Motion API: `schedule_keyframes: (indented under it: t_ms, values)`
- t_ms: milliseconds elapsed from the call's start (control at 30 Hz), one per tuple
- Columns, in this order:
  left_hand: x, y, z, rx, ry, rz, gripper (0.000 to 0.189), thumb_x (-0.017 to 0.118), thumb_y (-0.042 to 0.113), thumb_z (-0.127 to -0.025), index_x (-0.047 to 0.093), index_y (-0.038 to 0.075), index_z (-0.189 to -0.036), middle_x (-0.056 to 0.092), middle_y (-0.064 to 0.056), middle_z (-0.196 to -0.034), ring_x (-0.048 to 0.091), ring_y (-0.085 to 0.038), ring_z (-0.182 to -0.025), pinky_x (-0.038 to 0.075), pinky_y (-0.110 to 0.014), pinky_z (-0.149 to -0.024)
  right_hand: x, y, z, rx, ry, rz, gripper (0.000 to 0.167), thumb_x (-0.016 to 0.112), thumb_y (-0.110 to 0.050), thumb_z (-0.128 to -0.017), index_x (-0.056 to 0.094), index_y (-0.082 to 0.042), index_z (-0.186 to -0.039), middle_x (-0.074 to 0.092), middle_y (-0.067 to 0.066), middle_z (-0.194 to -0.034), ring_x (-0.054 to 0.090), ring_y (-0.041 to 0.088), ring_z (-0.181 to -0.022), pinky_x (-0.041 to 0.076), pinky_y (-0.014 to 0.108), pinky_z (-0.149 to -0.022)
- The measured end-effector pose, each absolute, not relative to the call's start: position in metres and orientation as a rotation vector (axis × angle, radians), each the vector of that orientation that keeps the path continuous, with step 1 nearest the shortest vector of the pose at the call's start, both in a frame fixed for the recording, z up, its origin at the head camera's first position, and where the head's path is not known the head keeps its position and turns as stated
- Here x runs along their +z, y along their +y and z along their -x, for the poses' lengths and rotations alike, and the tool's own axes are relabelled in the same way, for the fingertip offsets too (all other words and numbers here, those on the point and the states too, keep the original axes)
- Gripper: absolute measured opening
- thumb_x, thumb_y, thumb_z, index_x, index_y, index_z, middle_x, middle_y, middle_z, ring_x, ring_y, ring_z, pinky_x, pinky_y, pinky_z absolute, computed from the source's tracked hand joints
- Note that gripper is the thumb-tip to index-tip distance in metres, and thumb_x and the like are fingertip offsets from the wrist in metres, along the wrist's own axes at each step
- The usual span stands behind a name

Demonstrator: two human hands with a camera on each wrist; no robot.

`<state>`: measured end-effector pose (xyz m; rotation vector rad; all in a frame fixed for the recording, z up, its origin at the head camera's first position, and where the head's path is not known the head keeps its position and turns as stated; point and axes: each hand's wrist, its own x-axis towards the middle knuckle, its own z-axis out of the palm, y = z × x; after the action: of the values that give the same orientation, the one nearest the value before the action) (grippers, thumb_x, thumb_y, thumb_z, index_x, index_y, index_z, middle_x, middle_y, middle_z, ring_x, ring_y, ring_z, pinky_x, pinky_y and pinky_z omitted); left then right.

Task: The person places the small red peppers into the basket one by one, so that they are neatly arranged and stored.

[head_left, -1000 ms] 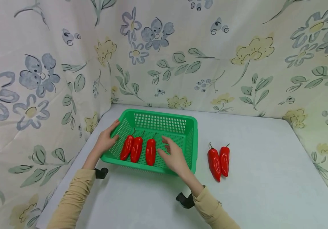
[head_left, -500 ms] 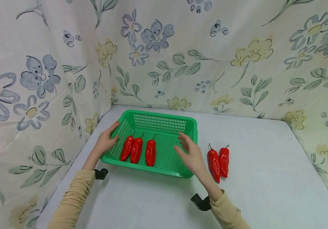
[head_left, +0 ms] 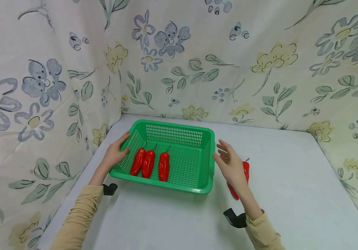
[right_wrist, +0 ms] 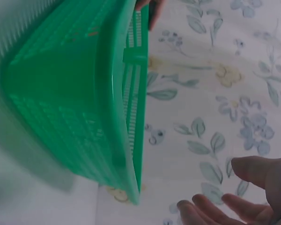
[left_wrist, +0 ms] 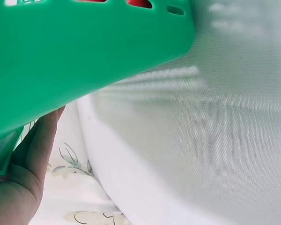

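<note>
A green plastic basket (head_left: 166, 190) stands on the white table, with three red peppers (head_left: 164, 166) lying inside toward its left. My left hand (head_left: 115, 155) grips the basket's left rim, thumb inside and fingers along the outer wall; the left wrist view shows that hand (left_wrist: 30, 173) against the green wall. Just right of the basket hovers my right hand (head_left: 231, 166), holding nothing, its fingers loosely bent. Beneath it lie two more red peppers (head_left: 246, 170), one mostly hidden by the hand and wrist. The right wrist view has the right hand (right_wrist: 257, 197) apart from the basket.
A floral curtain (head_left: 179, 76) hangs behind the white table (head_left: 291, 180) and along its left side. Black wrist straps (head_left: 235, 218) sit below both hands.
My right hand has moved right, from above the basket's inside, across its right rim, to over the loose peppers. The left hand has stayed on the rim.
</note>
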<state>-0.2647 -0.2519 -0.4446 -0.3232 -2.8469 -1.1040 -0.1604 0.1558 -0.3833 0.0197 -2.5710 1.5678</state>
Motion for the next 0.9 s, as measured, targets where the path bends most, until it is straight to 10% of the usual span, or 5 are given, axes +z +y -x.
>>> schedule_keyframes:
  t_ms: [900]
  values:
    - [-0.444, -0.252, 0.264, -1.118, -2.843, 0.322, 0.062, 0.053, 0.002, -0.089, 0.034, 0.008, -0.147, 0.026, -0.008, -0.157, 0.027, -0.037, -0.142, 0.028, -0.056, -0.111, -0.407, 0.237, 0.171, 1.406, -2.671, 0.368, 0.058, 0.047, -0.024, -0.098, 0.028, -0.003, -0.148, 0.042, 0.029, -0.142, 0.046, 0.047, -0.126, 0.045, 0.057, -0.094]
